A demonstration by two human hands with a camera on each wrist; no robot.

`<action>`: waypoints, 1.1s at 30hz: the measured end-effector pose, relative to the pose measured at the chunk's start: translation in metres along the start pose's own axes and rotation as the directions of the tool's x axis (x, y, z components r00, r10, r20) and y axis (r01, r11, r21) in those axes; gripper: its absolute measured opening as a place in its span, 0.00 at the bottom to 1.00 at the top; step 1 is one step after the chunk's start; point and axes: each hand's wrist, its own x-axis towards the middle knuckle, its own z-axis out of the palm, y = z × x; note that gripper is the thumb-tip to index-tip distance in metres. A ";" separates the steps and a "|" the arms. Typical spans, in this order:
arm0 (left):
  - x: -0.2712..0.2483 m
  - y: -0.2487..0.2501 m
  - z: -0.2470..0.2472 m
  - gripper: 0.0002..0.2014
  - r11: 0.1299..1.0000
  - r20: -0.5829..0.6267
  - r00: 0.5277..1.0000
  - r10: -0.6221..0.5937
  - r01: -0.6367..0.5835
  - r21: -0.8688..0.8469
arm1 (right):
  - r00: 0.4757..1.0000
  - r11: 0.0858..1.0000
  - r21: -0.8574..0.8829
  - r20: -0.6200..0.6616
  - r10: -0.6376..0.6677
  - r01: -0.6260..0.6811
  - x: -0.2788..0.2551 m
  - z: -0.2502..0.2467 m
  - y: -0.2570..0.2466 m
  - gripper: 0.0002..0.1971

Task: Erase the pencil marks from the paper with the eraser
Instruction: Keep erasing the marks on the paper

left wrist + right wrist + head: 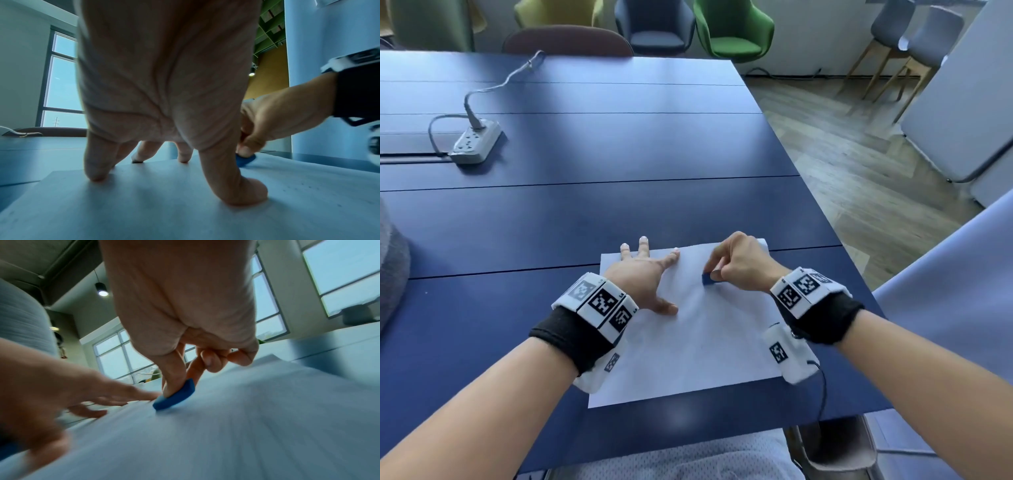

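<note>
A white sheet of paper (688, 342) lies on the blue table near its front edge. My left hand (645, 274) presses flat on the sheet's far left part, fingers spread and straight (242, 191). My right hand (736, 265) pinches a small blue eraser (708, 279) between thumb and forefinger and holds it against the paper near the sheet's upper middle. In the right wrist view the eraser (174, 397) touches the paper (246, 426) with one edge, and the picture is blurred by motion. The eraser (245, 160) also shows behind my left thumb. No pencil marks are plainly visible.
A grey power strip (476, 142) with its cable sits far left on the blue table (585, 212). Chairs (732, 31) stand beyond the table's far edge. The table's right edge runs diagonally close to my right wrist, with wooden floor (859, 154) beyond.
</note>
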 end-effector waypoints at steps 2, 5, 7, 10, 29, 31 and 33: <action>-0.001 0.000 0.000 0.55 1.000 -0.001 1.000 0.000 0.000 -0.014 | 0.996 0.998 0.053 -0.078 0.032 -0.027 0.015 -0.004 0.000 0.11; 0.000 -0.001 0.001 0.54 1.000 -0.009 1.000 0.000 0.000 -0.022 | 0.997 0.995 0.090 -0.063 0.044 -0.039 0.017 -0.005 0.003 0.08; 0.001 -0.001 0.002 0.54 1.000 -0.013 1.000 0.007 -0.007 -0.019 | 0.998 0.998 0.042 0.047 0.036 -0.038 0.004 -0.007 0.008 0.08; 0.001 -0.002 0.001 0.55 1.000 -0.005 1.000 0.008 -0.008 -0.027 | 0.979 0.999 -0.025 0.199 0.039 -0.035 -0.006 -0.010 0.005 0.08; 0.000 -0.001 -0.002 0.54 1.000 0.005 1.000 0.001 -0.001 -0.002 | 0.995 0.991 0.108 0.052 -0.089 0.084 -0.060 0.029 0.009 0.10; -0.001 -0.001 -0.002 0.55 1.000 0.013 1.000 0.004 -0.004 -0.014 | 0.989 0.990 0.113 0.113 -0.095 0.082 -0.071 0.030 0.014 0.10; -0.002 0.000 -0.003 0.55 1.000 0.020 1.000 0.005 -0.005 -0.022 | 0.980 0.992 0.101 0.176 -0.091 0.074 -0.077 0.027 0.018 0.09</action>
